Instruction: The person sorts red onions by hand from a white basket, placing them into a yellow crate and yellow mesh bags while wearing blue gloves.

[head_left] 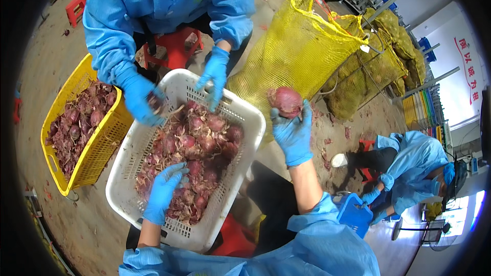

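My right hand [292, 138], in a blue glove, is raised beside the crate with a red onion [287, 102] at its fingertips and thumb. The mouth of a yellow mesh bag [302, 30] lies beyond it. My left hand [164, 193], also gloved in blue, rests low over the red onions [202, 143] in a white plastic crate [260, 122]. Its fingers stretch out over the pile, and no onion shows in its grip. Loose dry skins and roots lie among the onions.
Opposite me a person in blue works over the same crate, one gloved hand [140, 99] around something dark and blurred. A yellow crate [84, 168] of onions stands at left. Full mesh bags [368, 76] stand behind. Another person [409, 168] sits at right by a blue basket [353, 214].
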The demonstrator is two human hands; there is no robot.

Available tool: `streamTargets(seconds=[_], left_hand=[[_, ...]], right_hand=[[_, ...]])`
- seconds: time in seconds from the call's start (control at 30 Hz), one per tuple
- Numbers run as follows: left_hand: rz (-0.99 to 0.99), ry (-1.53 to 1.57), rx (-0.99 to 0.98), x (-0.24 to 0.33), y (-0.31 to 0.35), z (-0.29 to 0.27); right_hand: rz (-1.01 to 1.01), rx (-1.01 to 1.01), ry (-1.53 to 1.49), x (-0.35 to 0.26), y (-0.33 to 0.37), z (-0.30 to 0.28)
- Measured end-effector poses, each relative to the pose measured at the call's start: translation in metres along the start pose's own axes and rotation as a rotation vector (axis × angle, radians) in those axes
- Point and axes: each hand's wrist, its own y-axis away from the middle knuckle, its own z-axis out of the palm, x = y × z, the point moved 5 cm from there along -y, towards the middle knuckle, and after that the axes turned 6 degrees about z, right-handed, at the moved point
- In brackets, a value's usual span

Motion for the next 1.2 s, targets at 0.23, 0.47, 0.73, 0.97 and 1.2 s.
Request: streamTargets(seconds=[0.23, 0.47, 0.73, 0.97, 1.2], left_hand=[[0.011, -0.013, 0.037, -0.009, 0.004, -0.017], [0.023, -0.008, -0.011, -0.011, -0.012, -0.01], [-0.052, -0.016, 0.02, -0.021, -0.002, -0.019], [0.227, -0.437, -0.013, -0.009, 0.002, -0.019], [0.198, -1.369, -0.108, -0.02, 0.023, -0.005]], right_hand=[[-0.5, -0.189, 0.542, -0.137, -0.101, 0.134], [-0.827, 0.456, 1.694, -0.288, -0.215, 0.152], [-0.255, 0.412, 2.758, -0.214, -0.196, 0.112], [-0.933, 0.235, 2.278, -0.213, -0.105, 0.154], [-0.506, -0.242, 2.412, -0.026, -0.008, 0.014]])
